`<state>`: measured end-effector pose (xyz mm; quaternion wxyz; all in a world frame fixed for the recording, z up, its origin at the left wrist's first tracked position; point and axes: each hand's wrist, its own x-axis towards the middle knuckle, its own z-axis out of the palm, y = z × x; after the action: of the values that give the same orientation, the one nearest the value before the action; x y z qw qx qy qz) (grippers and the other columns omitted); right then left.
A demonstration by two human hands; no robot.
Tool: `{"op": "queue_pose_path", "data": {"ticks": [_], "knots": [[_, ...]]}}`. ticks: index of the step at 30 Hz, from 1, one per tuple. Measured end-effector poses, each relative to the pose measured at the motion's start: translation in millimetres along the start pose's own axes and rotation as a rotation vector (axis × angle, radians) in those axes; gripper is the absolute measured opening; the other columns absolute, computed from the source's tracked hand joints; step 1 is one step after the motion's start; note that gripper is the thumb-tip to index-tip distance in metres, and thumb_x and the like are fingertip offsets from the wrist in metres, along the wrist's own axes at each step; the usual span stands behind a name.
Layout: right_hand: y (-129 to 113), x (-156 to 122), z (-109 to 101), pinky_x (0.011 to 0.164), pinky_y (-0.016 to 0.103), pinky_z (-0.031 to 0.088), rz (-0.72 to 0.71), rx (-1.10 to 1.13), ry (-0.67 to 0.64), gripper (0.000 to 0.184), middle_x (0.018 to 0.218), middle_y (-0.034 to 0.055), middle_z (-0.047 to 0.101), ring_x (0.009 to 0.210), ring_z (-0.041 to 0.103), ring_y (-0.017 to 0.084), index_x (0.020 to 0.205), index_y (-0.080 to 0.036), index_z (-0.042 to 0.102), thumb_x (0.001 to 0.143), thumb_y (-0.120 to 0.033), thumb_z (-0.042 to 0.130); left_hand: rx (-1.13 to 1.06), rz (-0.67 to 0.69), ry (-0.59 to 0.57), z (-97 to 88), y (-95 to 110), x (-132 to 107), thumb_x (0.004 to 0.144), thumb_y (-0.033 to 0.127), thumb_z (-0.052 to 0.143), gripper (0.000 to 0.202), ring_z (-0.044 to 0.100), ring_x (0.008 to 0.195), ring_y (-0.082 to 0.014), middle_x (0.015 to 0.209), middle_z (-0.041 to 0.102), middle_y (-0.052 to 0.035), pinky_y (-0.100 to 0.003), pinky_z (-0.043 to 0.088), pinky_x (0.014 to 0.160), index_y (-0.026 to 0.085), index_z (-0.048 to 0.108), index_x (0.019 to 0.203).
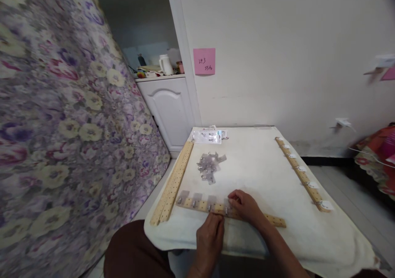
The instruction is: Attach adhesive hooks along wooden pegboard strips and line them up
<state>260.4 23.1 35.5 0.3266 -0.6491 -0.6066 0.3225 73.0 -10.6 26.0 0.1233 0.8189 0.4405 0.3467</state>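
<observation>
A narrow wooden strip with holes (pixel 261 219) lies across the near part of the table. Along it sit several translucent plastic squares (pixel 211 200), each with a small metal fitting. My right hand (pixel 245 206) pinches the edge of the rightmost plastic square (pixel 227 204) on this strip. My left hand (pixel 210 233) is closed at the strip's front edge, with its fingertips against the wood. Beyond the strip, a loose pile of similar plastic squares with metal fittings (pixel 210 166) rests on the cloth.
The table has a pale cloth (pixel 247 162). Bare perforated wooden strips (pixel 173 181) lie along its left side. Another strip (pixel 298 169) at the right carries several white pieces. Clear packaging (pixel 206 137) lies at the back left. A floral curtain (pixel 77 125) hangs at left.
</observation>
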Motion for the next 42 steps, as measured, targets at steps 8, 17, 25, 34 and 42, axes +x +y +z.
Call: {"op": "queue_pose_path", "data": {"ticks": [8,17,25,34,42], "knots": [[1.3,-0.3,-0.4,0.067,0.025,0.043,-0.007,0.049,0.009,0.018,0.08,0.0029,0.068,0.072,0.06,0.016,0.088,-0.019,0.064,0.078,-0.03,0.053,-0.03,0.042,-0.02,-5.5,-0.4,-5.3,0.09,0.019,0.042,0.017,0.059,0.071,-0.013,0.075,0.059,-0.0009,-0.022,0.046,0.065,0.022,0.057,0.084],[-9.9,11.0,-14.9,0.062,0.024,0.041,-0.062,0.132,0.085,0.015,0.071,0.0009,0.064,0.067,0.057,0.015,0.08,-0.019,0.062,0.078,-0.027,0.05,0.11,0.076,-0.052,1.7,-3.3,-7.7,0.089,0.016,0.04,0.02,0.056,0.068,-0.0138,0.073,0.055,-0.0015,-0.023,0.043,0.062,0.022,0.057,0.084],[-35.9,60.6,15.1,0.061,0.022,0.037,0.001,-0.063,0.004,0.012,0.075,0.0012,0.067,0.07,0.059,0.014,0.076,-0.02,0.064,0.074,-0.024,0.054,0.212,0.166,0.007,11.1,-13.5,-15.5,0.088,0.016,0.04,0.02,0.055,0.065,-0.0143,0.069,0.055,-0.0016,-0.023,0.041,0.058,0.024,0.058,0.083],[-56.8,88.4,38.4,0.057,0.023,0.03,0.125,-0.298,0.064,0.01,0.082,0.0028,0.069,0.074,0.061,0.016,0.076,-0.021,0.063,0.075,-0.026,0.055,0.261,0.22,0.139,32.4,-30.4,-21.1,0.089,0.02,0.039,0.024,0.053,0.057,-0.014,0.062,0.052,-0.0002,-0.025,0.037,0.052,0.024,0.056,0.073],[-55.8,54.1,12.8,0.056,0.022,0.032,0.007,-0.178,0.118,0.007,0.069,-0.0009,0.064,0.065,0.057,0.013,0.072,-0.021,0.059,0.075,-0.026,0.054,0.257,0.226,0.138,25.7,-28.1,-19.0,0.089,0.018,0.038,0.023,0.053,0.059,-0.0137,0.066,0.054,-0.0005,-0.024,0.036,0.054,0.023,0.056,0.076]]}}
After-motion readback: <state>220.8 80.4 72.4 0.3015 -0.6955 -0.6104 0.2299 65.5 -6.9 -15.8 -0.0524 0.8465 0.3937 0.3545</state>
